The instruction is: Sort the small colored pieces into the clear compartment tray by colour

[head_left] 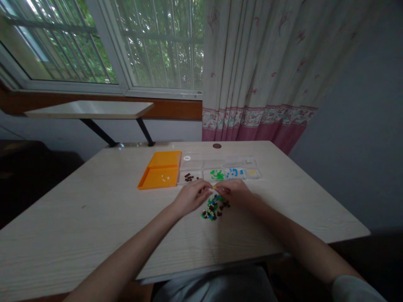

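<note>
My left hand [189,197] and my right hand [235,192] meet over the middle of a pale wooden table [94,226]. The fingertips of both are pinched together around a tiny yellow piece [214,187] between them. Just below the hands lies a small heap of mixed tiny bricks [214,208] in brown, green, blue and black. Right behind the hands sits a clear sorting tray [217,167] whose front compartments hold brown, green, blue and yellow pieces, each colour apart.
An orange lid [160,170] with a few white bits lies left of the clear tray. A round cable hole [217,146] is near the table's far edge. Behind it are a window, a folding shelf [88,109] and a patterned curtain [261,71].
</note>
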A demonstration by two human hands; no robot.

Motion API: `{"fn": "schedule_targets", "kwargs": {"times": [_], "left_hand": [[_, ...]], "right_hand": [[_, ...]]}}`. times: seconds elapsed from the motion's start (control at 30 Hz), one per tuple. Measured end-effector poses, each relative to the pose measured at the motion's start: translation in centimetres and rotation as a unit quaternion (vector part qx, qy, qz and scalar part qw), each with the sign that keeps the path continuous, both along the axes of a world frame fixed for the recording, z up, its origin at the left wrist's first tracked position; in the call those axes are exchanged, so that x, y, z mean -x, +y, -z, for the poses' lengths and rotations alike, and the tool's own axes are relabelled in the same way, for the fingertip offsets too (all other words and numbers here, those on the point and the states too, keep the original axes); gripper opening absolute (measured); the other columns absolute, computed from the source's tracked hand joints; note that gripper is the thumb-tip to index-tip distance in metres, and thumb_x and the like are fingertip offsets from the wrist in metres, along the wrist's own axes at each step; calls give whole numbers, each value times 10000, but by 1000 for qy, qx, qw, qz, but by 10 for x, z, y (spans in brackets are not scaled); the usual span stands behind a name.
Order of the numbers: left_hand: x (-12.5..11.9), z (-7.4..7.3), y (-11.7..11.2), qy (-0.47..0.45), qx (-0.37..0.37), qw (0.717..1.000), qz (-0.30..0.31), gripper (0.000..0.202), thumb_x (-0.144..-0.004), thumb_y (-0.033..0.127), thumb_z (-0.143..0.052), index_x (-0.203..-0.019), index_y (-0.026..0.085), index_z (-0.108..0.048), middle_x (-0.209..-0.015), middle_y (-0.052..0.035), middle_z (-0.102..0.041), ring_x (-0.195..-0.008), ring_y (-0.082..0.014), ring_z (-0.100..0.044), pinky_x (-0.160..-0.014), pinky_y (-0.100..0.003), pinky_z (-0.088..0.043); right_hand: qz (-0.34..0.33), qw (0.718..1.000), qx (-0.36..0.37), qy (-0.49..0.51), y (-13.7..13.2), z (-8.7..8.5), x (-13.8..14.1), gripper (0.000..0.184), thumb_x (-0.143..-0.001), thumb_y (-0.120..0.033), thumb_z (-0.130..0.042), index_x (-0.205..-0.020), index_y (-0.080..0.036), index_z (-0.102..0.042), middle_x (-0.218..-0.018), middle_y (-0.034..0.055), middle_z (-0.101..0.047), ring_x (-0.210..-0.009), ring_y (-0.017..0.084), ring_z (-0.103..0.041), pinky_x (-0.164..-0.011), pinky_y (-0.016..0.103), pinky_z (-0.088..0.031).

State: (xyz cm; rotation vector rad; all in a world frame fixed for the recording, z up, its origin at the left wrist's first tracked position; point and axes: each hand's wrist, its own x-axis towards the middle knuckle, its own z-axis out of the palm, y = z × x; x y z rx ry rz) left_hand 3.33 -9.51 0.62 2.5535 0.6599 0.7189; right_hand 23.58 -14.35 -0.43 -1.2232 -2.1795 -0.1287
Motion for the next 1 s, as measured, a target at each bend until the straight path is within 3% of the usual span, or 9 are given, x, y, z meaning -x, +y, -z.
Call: {"fn": "schedule_targets", "kwargs": {"times": [0.2, 0.57, 0.7, 0.77, 0.9, 1.0], "left_hand": [[-1, 8, 3, 78, 0, 996, 48, 199, -843, 257, -469, -929, 195, -638, -876, -47, -604, -843, -150, -552, -756, -239, -422], [-2, 11, 4, 100, -10, 994, 53, 196, -837, 226, -468, -889, 200, -655, -848, -40, -601, -825, -140, -551, -732, -216, -419], [-2, 9, 3, 98, -8, 994, 54, 189, -832, 210, -464, -870, 187, -648, -852, -42, -611, -835, -143, -551, -744, -222, -422], [-2, 8, 2, 95, -7, 994, 56, 183, -828, 200, -460, -861, 181, -639, -858, -45, -613, -839, -145, -552, -751, -227, -424], [-1, 5, 0, 63, 5, 997, 48, 160, -816, 187, -461, -849, 171, -616, -860, -50, -611, -833, -147, -551, -750, -239, -427], [1, 3, 0, 39, 21, 999, 31, 150, -813, 189, -458, -839, 163, -603, -841, -51, -612, -799, -145, -550, -714, -237, -428]], "right_hand": [[76, 986, -127, 82, 2, -13, -8, 221, -821, -304, -504, -780, -190, -688, -696, 26, -702, -545, 91, -611, -592, 176, -457], [71, 981, -164, 72, 1, -17, -11, 207, -825, -278, -506, -790, -190, -690, -635, -1, -687, -480, 78, -581, -544, 175, -455], [68, 988, -133, 25, 1, -25, -29, 218, -833, -293, -496, -817, -190, -688, -720, 17, -703, -532, 86, -599, -585, 185, -451], [106, 988, -116, 4, 1, -32, -47, 234, -839, -301, -481, -840, -190, -686, -733, 25, -702, -573, 103, -611, -601, 198, -441], [219, 973, 18, -66, 2, -42, -96, 266, -832, -349, -470, -904, -199, -677, -635, 26, -672, -543, 133, -592, -528, 216, -388], [259, 951, 130, -106, 3, -40, -128, 240, -802, -340, -498, -876, -209, -685, -639, 32, -673, -559, 147, -596, -513, 219, -361]]}}
